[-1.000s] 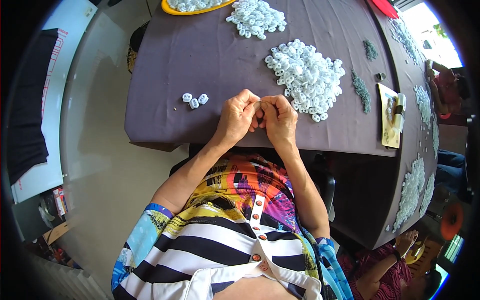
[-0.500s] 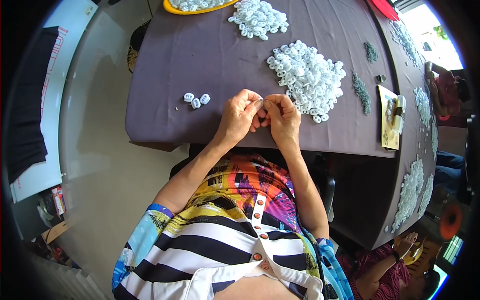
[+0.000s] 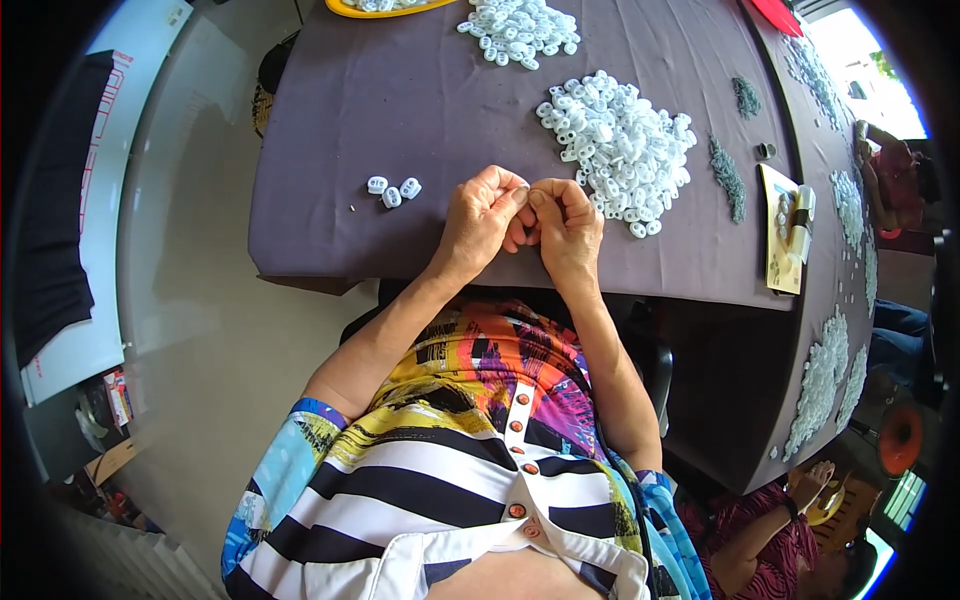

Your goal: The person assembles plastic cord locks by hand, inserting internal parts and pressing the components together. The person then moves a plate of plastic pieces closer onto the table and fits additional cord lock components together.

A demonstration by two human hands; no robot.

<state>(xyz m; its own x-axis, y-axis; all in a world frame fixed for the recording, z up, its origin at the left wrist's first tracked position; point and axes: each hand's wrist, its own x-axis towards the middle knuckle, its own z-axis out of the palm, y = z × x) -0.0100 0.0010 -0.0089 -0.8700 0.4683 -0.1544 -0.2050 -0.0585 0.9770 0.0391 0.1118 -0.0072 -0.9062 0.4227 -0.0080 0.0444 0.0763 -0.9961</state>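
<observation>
Three white toggles (image 3: 392, 192): left on the grey tablecloth (image 3: 370, 115), count unchanged this second, so nothing added.
Left hand (image 3: 477, 220): narrow pinch; I can't tell its contents.
Right hand (image 3: 569, 226): equally narrow, still meeting it, contents hidden.
White toggle pile (image 3: 628, 150): just beyond.

The view has shifted slightly, and less of the yellow tray (image 3: 388, 14) shows up top.

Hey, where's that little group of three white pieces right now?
In the head view, the three white pieces lie on the dark tablecloth, to the left of the left hand.
</observation>
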